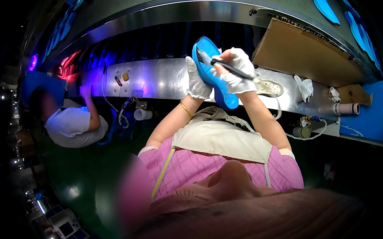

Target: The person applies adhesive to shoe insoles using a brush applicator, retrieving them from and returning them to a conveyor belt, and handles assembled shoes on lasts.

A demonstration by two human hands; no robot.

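Note:
My left hand [198,81], in a white glove, grips a blue shoe sole [223,94] by its left side. The sole is tilted above the near edge of the metal bench, its inner face with small dimples turned up. In my right hand [239,74], also gloved but with some fingertips bare, is a brush [232,69] with a black handle. Its pale bristles lie over the upper part of the sole, at the inner rim; whether they touch is hard to tell.
Right of my wrist, a cream shoe-shaped piece [270,88] lies on the steel bench [159,70], near a crumpled white glove [304,88]. A cardboard sheet [307,54] stands behind. Blue soles [358,31] lie on the far belt. Another person [74,124] works at left, near coloured light.

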